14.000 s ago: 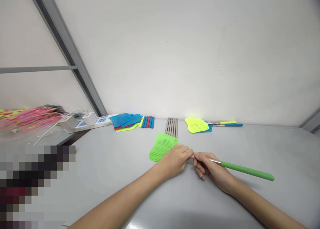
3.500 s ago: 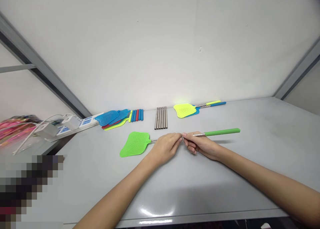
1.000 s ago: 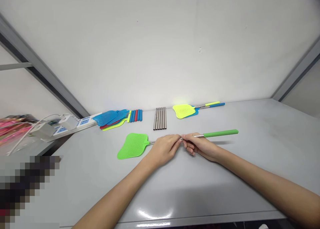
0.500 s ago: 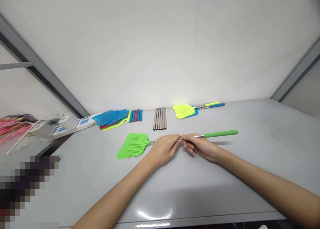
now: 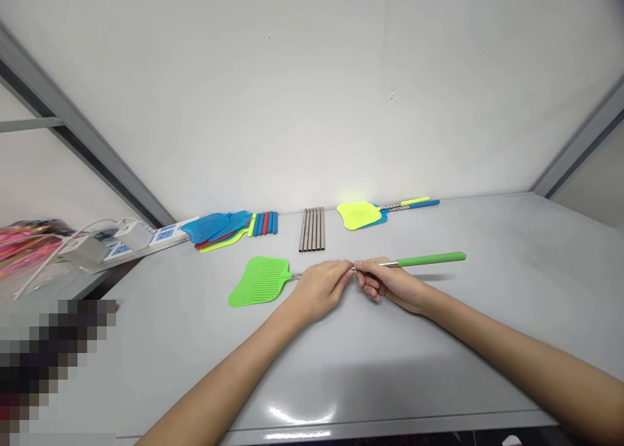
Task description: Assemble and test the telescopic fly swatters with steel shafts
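Observation:
A green fly swatter [image 5: 260,281] lies across the front of the table, its perforated head at the left and its green grip [image 5: 431,259] at the right. My left hand [image 5: 322,285] is closed over the metal rod on the head side. My right hand [image 5: 385,281] pinches the rod near its middle, with the grip sticking out beyond it. The fingertips of both hands meet, hiding the part of the rod between them. The grip end hangs slightly above the table and casts a shadow.
Several metal tubes [image 5: 312,229] lie side by side behind my hands. Left of them are coloured grips [image 5: 265,223] and stacked swatter heads [image 5: 207,228], beside a power strip [image 5: 146,243] with chargers. A yellow swatter [image 5: 359,216] overlaps a blue one [image 5: 423,204] near the wall.
Both hands keep the same hold on the green fly swatter. The whole view has shifted very slightly; nothing else visibly differs.

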A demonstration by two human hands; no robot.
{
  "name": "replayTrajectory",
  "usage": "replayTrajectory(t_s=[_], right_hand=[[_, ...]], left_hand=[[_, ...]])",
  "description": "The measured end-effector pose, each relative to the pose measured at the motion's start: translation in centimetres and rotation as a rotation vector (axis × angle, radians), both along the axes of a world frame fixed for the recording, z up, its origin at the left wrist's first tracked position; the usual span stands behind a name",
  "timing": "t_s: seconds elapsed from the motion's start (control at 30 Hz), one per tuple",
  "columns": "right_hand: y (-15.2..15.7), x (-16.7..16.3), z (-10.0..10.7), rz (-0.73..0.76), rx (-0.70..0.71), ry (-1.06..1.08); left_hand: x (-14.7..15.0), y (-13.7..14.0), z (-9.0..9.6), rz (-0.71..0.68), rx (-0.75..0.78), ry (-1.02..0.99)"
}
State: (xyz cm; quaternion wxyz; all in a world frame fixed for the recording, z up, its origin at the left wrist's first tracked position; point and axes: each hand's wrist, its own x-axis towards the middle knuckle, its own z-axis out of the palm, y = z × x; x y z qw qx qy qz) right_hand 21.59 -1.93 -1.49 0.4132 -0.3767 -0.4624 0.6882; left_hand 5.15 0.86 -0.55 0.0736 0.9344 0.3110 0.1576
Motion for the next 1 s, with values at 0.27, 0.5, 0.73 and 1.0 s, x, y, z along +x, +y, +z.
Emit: replayTrajectory(t_s=[0.27, 0.5, 0.73, 1.0], right_hand=[[0.15, 0.09, -0.1, 0.01, 0.002, -0.01], [0.14, 0.1, -0.18, 0.015, -0.002, -0.012], [0.15, 0.1, -0.1, 0.014, 0.01, -0.01], [0.06, 0.12, -0.07, 0.012, -0.004, 0.001]], left_hand=[[-0.01, 0.05, -0.05, 0.004, 0.009, 0.003], [-0.08, -0.03, -0.02, 0.007, 0.016, 0.014], [-0.04, -0.04, 0.08, 0.015, 0.013, 0.023], [-0.06, 0.01, 0.02, 0.023, 0.0, 0.019]])
